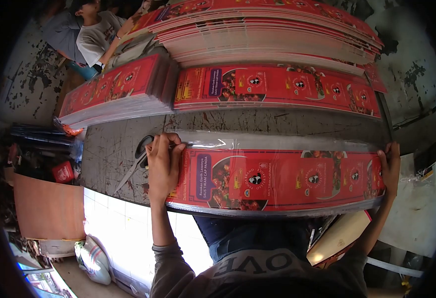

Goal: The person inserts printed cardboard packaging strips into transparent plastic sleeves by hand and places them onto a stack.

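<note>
A long red printed sheet (282,181) with panda logos and food pictures lies across the front of the table, under clear plastic. A clear plastic flap (257,141) sticks out beyond its far edge. My left hand (164,166) is closed at the far left corner, fingers curled and pinching the plastic sleeve. At the right end, my right hand (390,166) is closed on the sleeve's edge, thumb on the near side. Scissors (137,164) with black handles lie just left of my left hand, partly hidden behind it.
Behind is a flat stack of red printed sheets (277,88), with a taller stack (262,42) farther back. Another plastic-covered stack (116,89) stands at the left on the scratched table (113,149). Another person (96,37) sits at the far left.
</note>
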Action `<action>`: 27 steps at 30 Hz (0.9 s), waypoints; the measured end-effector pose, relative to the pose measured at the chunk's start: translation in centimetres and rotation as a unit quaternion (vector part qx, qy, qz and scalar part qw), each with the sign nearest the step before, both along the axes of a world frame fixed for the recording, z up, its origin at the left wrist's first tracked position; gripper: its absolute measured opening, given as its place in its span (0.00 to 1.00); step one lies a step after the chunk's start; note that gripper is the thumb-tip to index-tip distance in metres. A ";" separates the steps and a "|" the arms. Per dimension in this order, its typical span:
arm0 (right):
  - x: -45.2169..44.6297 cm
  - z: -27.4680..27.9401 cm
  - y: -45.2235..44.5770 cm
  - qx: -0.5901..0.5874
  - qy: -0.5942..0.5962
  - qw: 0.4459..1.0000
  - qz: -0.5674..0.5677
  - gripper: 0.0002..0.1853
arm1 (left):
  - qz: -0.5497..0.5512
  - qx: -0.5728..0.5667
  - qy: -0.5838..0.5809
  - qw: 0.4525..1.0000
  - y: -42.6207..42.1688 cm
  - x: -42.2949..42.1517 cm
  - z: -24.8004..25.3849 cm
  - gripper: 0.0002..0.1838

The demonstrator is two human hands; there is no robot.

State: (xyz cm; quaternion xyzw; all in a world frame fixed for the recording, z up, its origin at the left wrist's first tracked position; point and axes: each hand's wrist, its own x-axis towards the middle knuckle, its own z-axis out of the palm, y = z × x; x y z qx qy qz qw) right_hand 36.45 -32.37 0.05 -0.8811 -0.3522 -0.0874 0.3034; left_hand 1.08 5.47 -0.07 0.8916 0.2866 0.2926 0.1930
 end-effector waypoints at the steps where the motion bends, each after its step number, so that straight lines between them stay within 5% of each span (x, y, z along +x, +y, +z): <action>1: 0.1 0.0 0.0 0.000 0.000 1.000 0.000 0.13 | 0.000 0.000 0.000 1.000 0.0 0.0 0.0 0.05; 27: -0.3 0.7 0.4 -0.039 -0.063 0.997 0.022 0.07 | -0.023 0.084 -0.010 0.996 -0.2 0.2 0.4 0.05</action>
